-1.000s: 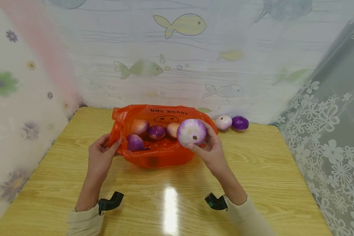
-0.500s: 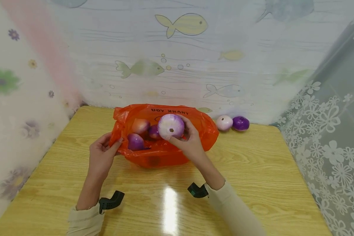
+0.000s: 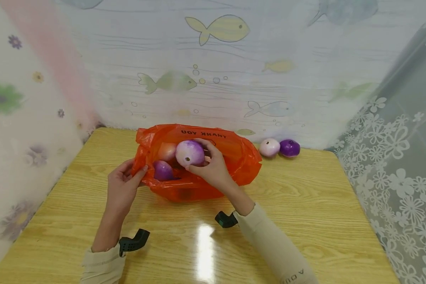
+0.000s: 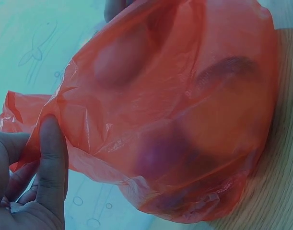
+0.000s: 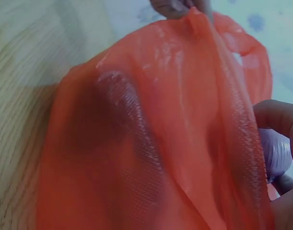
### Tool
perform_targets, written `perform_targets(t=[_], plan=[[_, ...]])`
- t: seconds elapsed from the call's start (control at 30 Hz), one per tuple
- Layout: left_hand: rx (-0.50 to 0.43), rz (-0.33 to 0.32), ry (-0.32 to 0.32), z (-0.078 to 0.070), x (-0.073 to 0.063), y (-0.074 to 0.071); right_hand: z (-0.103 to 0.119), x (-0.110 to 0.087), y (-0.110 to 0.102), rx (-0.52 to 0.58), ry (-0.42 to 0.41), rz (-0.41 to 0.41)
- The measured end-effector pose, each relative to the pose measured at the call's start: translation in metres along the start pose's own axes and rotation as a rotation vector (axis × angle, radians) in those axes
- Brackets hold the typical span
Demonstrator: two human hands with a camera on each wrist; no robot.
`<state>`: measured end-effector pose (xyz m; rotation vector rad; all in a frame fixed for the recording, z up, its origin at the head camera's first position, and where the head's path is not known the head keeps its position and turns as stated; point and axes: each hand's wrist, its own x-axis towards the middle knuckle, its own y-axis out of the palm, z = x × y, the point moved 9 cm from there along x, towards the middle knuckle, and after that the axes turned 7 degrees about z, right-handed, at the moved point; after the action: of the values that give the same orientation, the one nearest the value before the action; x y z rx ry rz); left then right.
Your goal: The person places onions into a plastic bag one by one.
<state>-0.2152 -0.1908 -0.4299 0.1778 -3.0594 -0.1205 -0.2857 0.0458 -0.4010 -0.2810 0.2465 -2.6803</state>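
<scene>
Pinching the rim of a translucent red plastic bag (image 3: 198, 192) was the left hand (image 3: 123, 185); the right hand (image 3: 214, 169) grasped a round white-and-purple onion (image 3: 189, 153) at the bag's mouth. A round whitish onion (image 3: 269, 148) and a glossy dark-purple onion (image 3: 290, 148) lay nearby on the wooden table (image 3: 305, 205).

Head view: high over the yellow wood-grain worktop (image 3: 323, 205), facing forward and down; both far corners included. Left wrist view: close, tilted, facing the translucent orange-red plastic bag (image 3: 241, 156) from its near side. Right wrist view: likewise close, tilted. Shared by all three: bag, bare left hand (image 3: 122, 187), part of worktop.
</scene>
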Motion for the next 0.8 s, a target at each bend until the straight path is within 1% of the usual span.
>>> perform_targets(t=[0.13,0.33,0.4,0.53,0.67,0.8], plan=[[0.007,-0.004,-0.016,0.000,0.000,0.000,-0.001,0.006,0.003,-0.076,-0.003,0.007],[0.004,-0.006,-0.027,-0.001,0.000,0.000,-0.004,0.012,0.008,-0.229,0.042,0.040],[0.008,-0.008,-0.026,-0.002,0.000,0.000,-0.004,0.014,0.010,-0.254,0.053,0.057],[0.012,-0.007,-0.033,-0.001,0.000,0.001,-0.006,0.017,0.013,-0.274,0.062,0.083],[0.015,-0.004,-0.045,0.000,0.001,0.001,-0.009,0.020,0.016,-0.271,0.066,0.102],[0.025,-0.001,-0.044,0.001,0.001,0.001,-0.010,0.021,0.018,-0.237,0.067,0.115]])
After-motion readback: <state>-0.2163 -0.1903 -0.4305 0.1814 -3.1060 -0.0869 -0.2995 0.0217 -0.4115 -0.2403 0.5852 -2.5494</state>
